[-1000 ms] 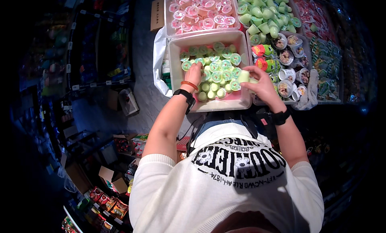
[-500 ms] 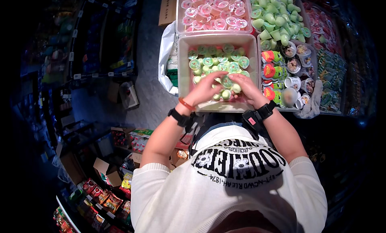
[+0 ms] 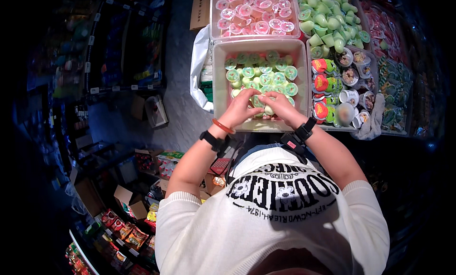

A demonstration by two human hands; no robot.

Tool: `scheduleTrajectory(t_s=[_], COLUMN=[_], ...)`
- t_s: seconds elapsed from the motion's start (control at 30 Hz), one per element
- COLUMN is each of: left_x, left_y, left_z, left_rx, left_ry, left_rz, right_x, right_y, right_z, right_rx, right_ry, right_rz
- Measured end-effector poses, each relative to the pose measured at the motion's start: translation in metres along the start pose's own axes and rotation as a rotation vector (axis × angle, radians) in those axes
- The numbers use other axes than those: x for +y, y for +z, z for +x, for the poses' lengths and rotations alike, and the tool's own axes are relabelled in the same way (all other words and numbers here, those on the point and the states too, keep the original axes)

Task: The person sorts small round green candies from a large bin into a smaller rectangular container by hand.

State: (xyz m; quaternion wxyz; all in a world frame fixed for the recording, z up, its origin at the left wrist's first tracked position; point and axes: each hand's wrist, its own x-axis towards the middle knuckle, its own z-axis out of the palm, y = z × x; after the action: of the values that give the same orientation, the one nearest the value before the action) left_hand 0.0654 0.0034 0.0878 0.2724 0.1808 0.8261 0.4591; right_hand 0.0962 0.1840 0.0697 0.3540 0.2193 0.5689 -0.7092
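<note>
Green jelly cups [image 3: 266, 79] lie in the pale bin [image 3: 219, 73], many lid up, some bottom up — seemingly a part-laid layer; left hand [image 3: 240, 109] and right hand [image 3: 285, 109] meet near its front, fingertips apparently pinching a cup [image 3: 258, 102]

A white knit top [image 3: 213, 232] bears black lettering [image 3: 285, 195], with black straps [image 3: 212, 140] on both wrists and an orange bracelet [image 3: 223, 127].

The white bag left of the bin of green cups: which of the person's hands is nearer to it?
Left. The left hand is right of the white bag, over the near part of the bin; the right hand is also over the bin, farther right.
</note>
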Motion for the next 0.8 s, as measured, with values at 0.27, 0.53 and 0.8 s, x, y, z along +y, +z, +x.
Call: scheduleTrajectory(t_s=[0.27, 0.53, 0.8], left_x=[-0.046, -0.080, -0.113], left_y=[-0.019, -0.004, -0.012], left_z=[0.025, 0.056, 0.060], left_rx=[0.344, 0.193, 0.151], left_ry=[0.067, -0.136, -0.127], left_rz=[0.444, 0.731, 0.456], right_x=[0.005, 0.006, 0.013], right_y=[-0.005, -0.023, -0.024], right_z=[0.004, -0.011, -0.013], right_rx=[-0.107, -0.088, -0.080], right_ry=[-0.039, -0.018, -0.072], right_rz=[-0.009, 0.019, 0.122])
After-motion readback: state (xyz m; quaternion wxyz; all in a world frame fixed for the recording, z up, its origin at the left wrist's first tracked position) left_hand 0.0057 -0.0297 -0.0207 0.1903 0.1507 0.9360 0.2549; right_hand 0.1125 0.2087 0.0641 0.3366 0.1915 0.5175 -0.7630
